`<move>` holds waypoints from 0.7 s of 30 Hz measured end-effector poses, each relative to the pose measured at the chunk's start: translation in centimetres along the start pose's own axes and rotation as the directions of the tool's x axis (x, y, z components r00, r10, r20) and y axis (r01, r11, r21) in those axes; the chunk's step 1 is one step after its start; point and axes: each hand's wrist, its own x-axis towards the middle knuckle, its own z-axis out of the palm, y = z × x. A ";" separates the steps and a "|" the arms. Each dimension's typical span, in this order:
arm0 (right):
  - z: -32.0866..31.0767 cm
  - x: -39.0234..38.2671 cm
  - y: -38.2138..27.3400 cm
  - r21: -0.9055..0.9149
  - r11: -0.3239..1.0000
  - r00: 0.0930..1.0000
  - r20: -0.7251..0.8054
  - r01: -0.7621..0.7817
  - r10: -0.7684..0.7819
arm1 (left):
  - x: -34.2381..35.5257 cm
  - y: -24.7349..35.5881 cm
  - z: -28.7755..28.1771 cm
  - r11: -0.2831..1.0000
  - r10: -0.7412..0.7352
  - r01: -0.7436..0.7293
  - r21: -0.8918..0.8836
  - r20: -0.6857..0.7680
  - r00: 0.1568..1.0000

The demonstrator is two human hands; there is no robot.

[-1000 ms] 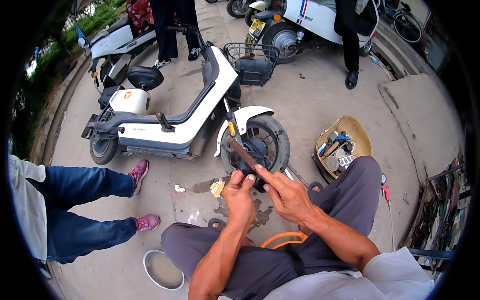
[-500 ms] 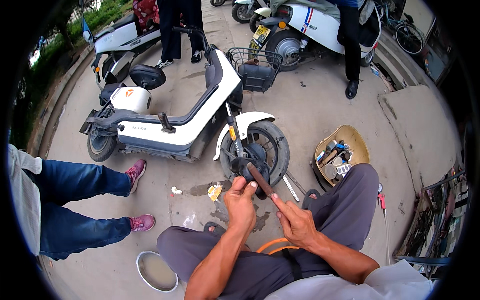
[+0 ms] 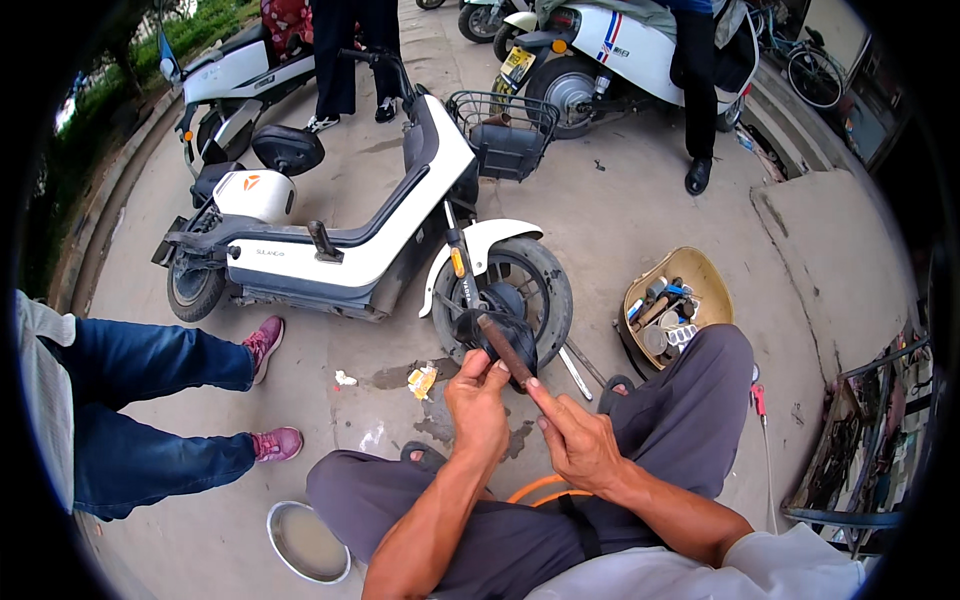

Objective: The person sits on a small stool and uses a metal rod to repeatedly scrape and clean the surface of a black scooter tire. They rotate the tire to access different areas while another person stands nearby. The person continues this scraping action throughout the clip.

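My left hand (image 3: pixel 477 412) is closed, its thumb and fingers pinching black rubber that looks like an inner tube (image 3: pixel 466 328). The rubber bulges out in front of the scooter's front wheel (image 3: pixel 558 300). In my right hand (image 3: pixel 582 440) is a brown, rusty-looking flat file (image 3: pixel 505 347), with my index finger stretched along it. The file lies slantwise across the black rubber, its far end pointing up and left. The patch of rubber under the file is hidden. The white electric scooter (image 3: pixel 385 245) rests tilted on the ground ahead of me.
A tan tool bin (image 3: pixel 722 295) with several tools stands right of the wheel. Metal bars (image 3: pixel 577 373) lie beside the tyre. A basin of cloudy water (image 3: pixel 272 530) sits lower left. Someone in jeans (image 3: pixel 165 360) stands at left; a yellow-white wrapper (image 3: pixel 422 381) lies near the wheel.
The file and my right hand have slid slightly forward and left over the black rubber. My left hand keeps its pinch. The whole view has shifted a little.
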 end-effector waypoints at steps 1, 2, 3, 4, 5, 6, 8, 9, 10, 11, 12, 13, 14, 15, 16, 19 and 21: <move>0.2 1.2 -0.5 -0.031 0.999 1.000 -0.010 -0.023 0.022 | -0.1 -0.1 -0.1 1.000 0.018 -0.019 0.022 0.010 1.000; 0.7 2.7 -0.3 -0.020 0.999 0.999 -0.018 -0.028 0.028 | -0.2 0.0 -0.4 0.998 0.044 -0.045 0.052 0.016 0.999; 1.1 4.0 0.1 -0.020 1.000 0.999 -0.046 0.013 -0.014 | -0.2 0.1 -0.4 0.997 0.038 -0.039 0.063 0.022 0.999; 1.3 4.5 0.3 -0.021 0.998 0.996 -0.074 0.054 -0.056 | -0.1 0.3 -0.4 0.999 0.030 -0.030 0.017 0.011 0.999; 1.3 4.5 0.0 -0.032 0.997 0.995 -0.062 0.071 -0.073 | 0.0 0.6 -0.6 0.999 0.028 -0.028 -0.030 -0.009 1.000; 0.8 3.8 -0.1 -0.037 0.996 0.995 -0.061 0.078 -0.080 | 0.0 1.1 -0.1 0.999 0.034 -0.034 -0.036 -0.008 0.999; 0.0 0.3 0.1 -0.051 0.999 1.000 0.019 0.012 -0.011 | -0.4 2.1 1.0 0.998 -0.012 0.009 -0.064 -0.051 0.999; -0.2 -0.9 0.2 -0.001 1.000 1.000 0.017 0.008 -0.008 | -0.3 1.7 0.9 0.997 -0.014 0.010 -0.075 -0.060 0.998; -0.1 -1.0 0.6 -0.004 1.000 0.999 0.030 0.010 -0.010 | -0.2 1.2 0.8 0.998 -0.007 0.005 -0.058 -0.037 0.999; 0.1 -0.6 0.5 -0.019 1.000 1.000 0.026 -0.011 0.011 | -0.4 0.7 0.6 0.999 -0.016 0.016 -0.034 -0.004 1.000; 0.2 0.4 0.3 -0.030 0.999 1.000 0.008 -0.020 0.020 | -0.3 0.6 0.3 0.999 -0.017 0.017 -0.030 0.003 1.000; 0.4 1.9 0.2 -0.031 1.000 1.000 -0.006 -0.002 0.002 | -0.2 0.5 -0.2 0.999 0.000 0.000 -0.033 0.002 1.000; 0.3 3.4 0.3 -0.030 1.000 1.000 -0.016 -0.003 0.003 | -0.1 0.6 -0.3 0.999 0.021 -0.021 -0.035 0.002 1.000; 0.4 4.6 0.5 0.004 1.000 0.999 -0.036 0.030 -0.030 | 0.0 0.9 -0.1 0.997 0.040 -0.041 -0.069 -0.017 0.999; 0.4 5.2 0.6 0.035 0.997 0.996 -0.056 0.065 -0.063 | 0.0 1.2 0.1 0.997 0.043 -0.044 -0.060 -0.014 0.999; -0.7 2.2 1.1 0.062 0.997 0.997 -0.060 0.055 -0.051 | -0.4 1.7 0.3 0.997 -0.031 0.026 -0.077 -0.057 0.998; -1.4 -0.6 -0.3 0.055 0.997 0.998 0.009 -0.061 0.060 | -0.2 1.3 0.5 0.997 -0.014 0.009 -0.077 -0.056 0.998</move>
